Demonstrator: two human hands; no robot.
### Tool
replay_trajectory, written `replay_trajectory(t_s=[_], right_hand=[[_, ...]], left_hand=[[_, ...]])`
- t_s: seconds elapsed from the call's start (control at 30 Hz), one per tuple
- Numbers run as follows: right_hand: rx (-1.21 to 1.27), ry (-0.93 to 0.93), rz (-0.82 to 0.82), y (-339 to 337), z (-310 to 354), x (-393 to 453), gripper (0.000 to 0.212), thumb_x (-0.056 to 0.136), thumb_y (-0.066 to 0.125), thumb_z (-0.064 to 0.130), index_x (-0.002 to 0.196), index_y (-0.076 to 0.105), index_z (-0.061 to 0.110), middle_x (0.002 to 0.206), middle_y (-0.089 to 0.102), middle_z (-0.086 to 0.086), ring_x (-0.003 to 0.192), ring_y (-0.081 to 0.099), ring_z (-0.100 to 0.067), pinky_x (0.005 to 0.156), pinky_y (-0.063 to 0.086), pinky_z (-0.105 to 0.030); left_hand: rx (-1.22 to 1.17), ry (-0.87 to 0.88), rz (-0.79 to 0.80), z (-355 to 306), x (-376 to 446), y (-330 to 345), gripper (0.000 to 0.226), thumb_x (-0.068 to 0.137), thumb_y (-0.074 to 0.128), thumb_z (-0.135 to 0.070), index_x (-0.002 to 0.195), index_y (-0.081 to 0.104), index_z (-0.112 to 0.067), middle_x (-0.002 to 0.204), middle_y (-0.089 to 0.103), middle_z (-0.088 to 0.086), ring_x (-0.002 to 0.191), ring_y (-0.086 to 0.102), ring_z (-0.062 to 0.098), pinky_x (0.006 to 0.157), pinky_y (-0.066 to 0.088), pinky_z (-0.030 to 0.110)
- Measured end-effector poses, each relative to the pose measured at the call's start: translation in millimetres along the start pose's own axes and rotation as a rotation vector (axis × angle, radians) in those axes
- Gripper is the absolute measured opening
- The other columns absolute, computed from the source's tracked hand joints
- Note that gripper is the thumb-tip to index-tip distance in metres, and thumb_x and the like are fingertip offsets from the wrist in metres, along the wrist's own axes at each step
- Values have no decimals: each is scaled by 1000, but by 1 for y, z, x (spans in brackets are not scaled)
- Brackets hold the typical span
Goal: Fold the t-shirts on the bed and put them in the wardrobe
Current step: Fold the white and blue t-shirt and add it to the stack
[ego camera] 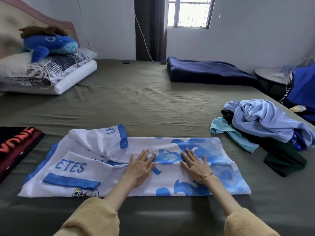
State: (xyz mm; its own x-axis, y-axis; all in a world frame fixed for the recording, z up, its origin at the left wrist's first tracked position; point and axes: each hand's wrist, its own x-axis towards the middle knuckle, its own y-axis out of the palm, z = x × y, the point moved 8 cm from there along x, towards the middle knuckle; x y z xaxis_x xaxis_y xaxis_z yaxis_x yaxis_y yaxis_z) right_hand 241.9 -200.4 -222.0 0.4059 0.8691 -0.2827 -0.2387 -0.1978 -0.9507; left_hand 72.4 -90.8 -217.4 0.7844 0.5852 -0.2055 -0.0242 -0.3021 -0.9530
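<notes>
Both palms lie flat, the left hand (142, 165) and right hand (196, 163) grasping nothing, pressing the white-and-blue printed t-shirt (196, 186) smooth, likely to set its crease. It lies at six o'clock on the olive-green bed (136, 103); crumpled unfolded shirts (260, 120) wait at three o'clock.

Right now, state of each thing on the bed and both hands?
White and blue printed t-shirt: laid flat, sides and sleeves folded in, half folded.
Left hand: fingers straight, pressing on the shirt.
Right hand: fingers straight, pressing on the shirt.
Pile of light blue, turquoise and dark green clothes: crumpled, unfolded.
Black and maroon shirts: folded, stacked.
Navy blanket: folded.
Blue plush whale: lying on the pillows.
</notes>
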Motion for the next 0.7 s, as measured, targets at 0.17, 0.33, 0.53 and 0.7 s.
replay_trajectory(t_s=[0.17, 0.33, 0.53, 0.7], right_hand=[[98, 141, -49, -7, -33, 9, 50, 103, 15, 35, 151, -1, 27, 158, -11, 3, 145, -9, -10, 113, -1, -54], [98, 287, -150, -18, -85, 24, 52, 103, 20, 32, 151, 5, 21, 159, 0, 4, 145, -1, -8, 115, 6, -48], [89, 305, -212, -25, -99, 41, 54, 102, 23, 34, 151, 4, 20, 159, 1, 1, 145, 3, -11, 114, 8, -48], [229, 682, -601, -50, -131, 25, 36, 95, 48, 23, 122, 47, 0, 128, 46, -21, 121, 39, -34, 92, 37, -45]], left_hand=[[13, -35, -100, -3, 10, -11, 48, 103, 12, -40, 151, 12, -32, 159, 7, -5, 147, 4, 12, 117, -2, 45], [22, 52, -41, -19, 38, -14, 50, 103, 16, -38, 151, 5, -29, 159, -4, -7, 146, -6, 9, 116, -4, 46], [51, 178, 16, -51, 64, -1, 54, 103, 21, -39, 150, -4, -31, 158, -13, -7, 145, -13, 8, 115, -10, 49], [47, 177, 12, -50, 78, 4, 56, 102, 22, -43, 150, -5, -34, 157, -16, -9, 144, -16, 7, 113, -13, 52]])
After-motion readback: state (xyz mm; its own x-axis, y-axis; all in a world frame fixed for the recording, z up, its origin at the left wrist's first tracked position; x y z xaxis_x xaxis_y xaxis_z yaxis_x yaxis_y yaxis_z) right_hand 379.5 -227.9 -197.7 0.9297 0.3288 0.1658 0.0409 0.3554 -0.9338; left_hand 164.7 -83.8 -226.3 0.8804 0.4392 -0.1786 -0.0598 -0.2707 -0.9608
